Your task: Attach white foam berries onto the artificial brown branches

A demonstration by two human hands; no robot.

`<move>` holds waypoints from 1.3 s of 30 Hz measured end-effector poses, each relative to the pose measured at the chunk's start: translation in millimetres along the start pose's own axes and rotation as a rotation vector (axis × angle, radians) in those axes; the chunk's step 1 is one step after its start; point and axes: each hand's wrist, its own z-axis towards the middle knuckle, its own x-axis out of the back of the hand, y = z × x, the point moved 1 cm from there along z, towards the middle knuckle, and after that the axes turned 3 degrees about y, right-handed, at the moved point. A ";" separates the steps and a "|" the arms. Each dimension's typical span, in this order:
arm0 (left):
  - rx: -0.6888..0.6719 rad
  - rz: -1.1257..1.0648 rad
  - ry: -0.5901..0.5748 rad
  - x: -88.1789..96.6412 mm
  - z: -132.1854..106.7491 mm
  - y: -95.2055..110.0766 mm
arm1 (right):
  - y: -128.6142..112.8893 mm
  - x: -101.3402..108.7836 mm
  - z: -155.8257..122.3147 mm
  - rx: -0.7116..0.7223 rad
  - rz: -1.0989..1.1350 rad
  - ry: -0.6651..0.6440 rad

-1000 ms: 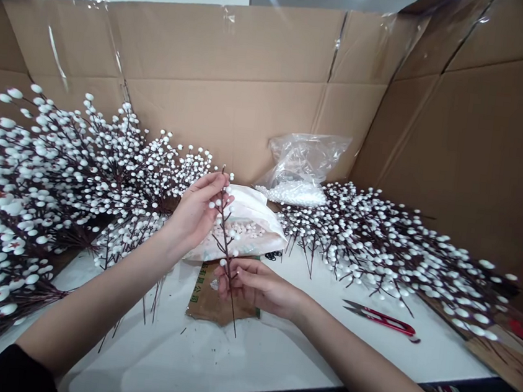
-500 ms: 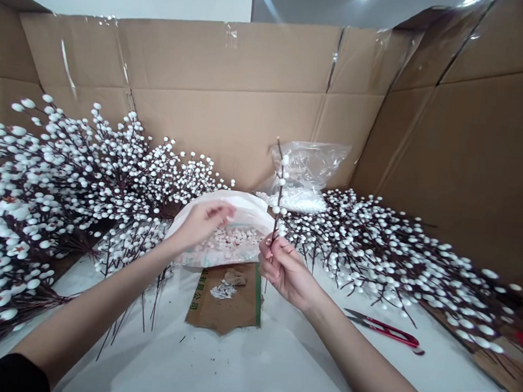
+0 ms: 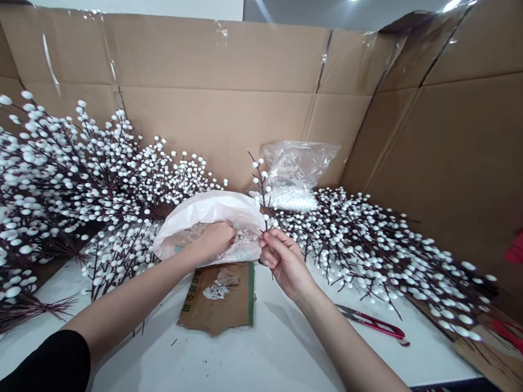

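Observation:
My right hand point(image 3: 284, 256) pinches an artificial berry stem point(image 3: 263, 184), a thin brown twig with white berries, which tilts up and left from the fingertips. My left hand point(image 3: 218, 239) reaches into an open white plastic bag point(image 3: 214, 202) that holds loose white berries point(image 3: 246, 237). Its fingers are curled together among them, and what they hold, if anything, is hidden. Just in front of the bag lies a piece of brown cardboard point(image 3: 220, 321) with a white smeared patch point(image 3: 216, 292) on it.
Finished-looking berry branches point(image 3: 120, 162) are heaped at left, and more point(image 3: 378, 245) lie at right. Red-handled snips point(image 3: 376, 323) rest right of my forearm. A clear bag of white berries point(image 3: 292, 196) stands behind. Tall cardboard walls point(image 3: 195, 114) enclose the white table point(image 3: 223, 379).
My left hand has gone down into the white bag, its fingers now curled. The stem in my right hand has tipped to the left. The whole view has shifted slightly.

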 end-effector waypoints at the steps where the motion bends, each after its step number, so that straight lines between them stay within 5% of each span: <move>1: -0.002 0.023 -0.001 -0.7 -0.8 1.1 | 0.1 -0.5 -0.5 0.005 -0.006 -0.002; 15: -0.001 0.044 0.074 7.4 -8.4 8.7 | 5.4 2.0 -0.2 -0.004 -0.035 -0.080; 20: 0.032 -0.528 0.285 16.7 -39.1 20.2 | 7.8 -3.7 -6.6 -0.046 -0.109 -0.090; 26: 0.276 -1.218 0.328 18.1 -90.1 31.4 | 20.7 -11.8 -14.1 -0.095 -0.221 -0.132; 39: 0.495 -1.622 0.309 17.5 -90.1 44.6 | 33.4 -16.0 -18.3 -0.065 -0.335 -0.134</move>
